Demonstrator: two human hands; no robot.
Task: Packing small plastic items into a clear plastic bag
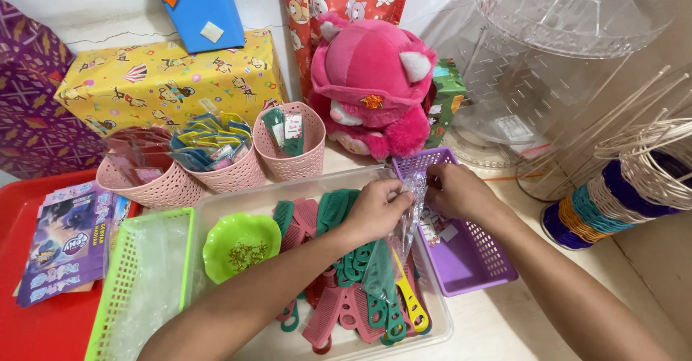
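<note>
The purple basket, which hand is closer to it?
Right. The right hand is over the purple basket's near rim, pinching a clear plastic sleeve. The left hand grips the same sleeve, over the clear bin of combs, beside the basket.

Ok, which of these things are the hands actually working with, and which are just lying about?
In hand:
left hand and right hand, both pinching the clear plastic sleeve
clear plastic tub of green and pink combs
purple mesh basket

Lying about:
pink plush toy
green plastic dish
three pink woven cups
red tray
</note>
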